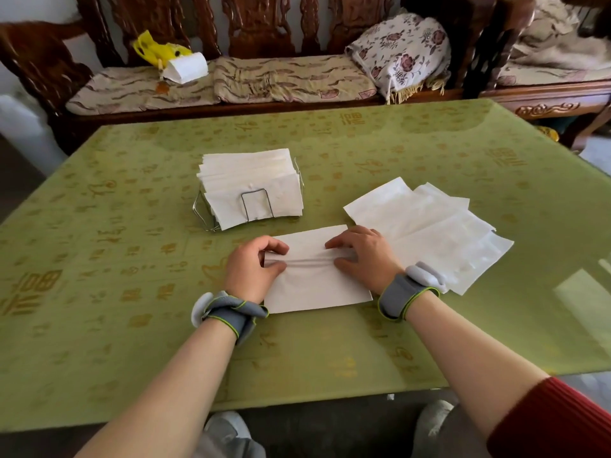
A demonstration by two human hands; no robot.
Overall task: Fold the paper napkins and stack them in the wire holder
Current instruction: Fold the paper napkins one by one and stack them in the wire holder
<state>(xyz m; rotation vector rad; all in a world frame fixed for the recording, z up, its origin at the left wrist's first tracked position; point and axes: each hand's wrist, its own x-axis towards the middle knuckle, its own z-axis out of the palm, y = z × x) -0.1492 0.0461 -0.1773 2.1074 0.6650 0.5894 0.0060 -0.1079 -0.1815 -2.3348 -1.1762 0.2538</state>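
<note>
My left hand [254, 266] and my right hand [360, 256] were both on one white napkin [314, 285] that lay flat near the middle of the tabletop [132, 325], somewhat toward the near edge. Each hand pinched the paper between thumb and fingers, the left at the napkin's left side with its fingers curled, the right at the right side with its fingers lying flatter, and a raised ridge ran across the sheet from one hand to the other. Just beyond the napkin, toward the far edge and a little left, stood the wire holder [204, 211], packed with folded napkins [251, 180] that leaned slightly and rose above its wire loop. To the right of my right hand, toward the right edge, a loose pile of unfolded napkins [429, 223] lay spread and overlapping on the green cloth. I wore grey wrist bands [405, 297] on both wrists.
</note>
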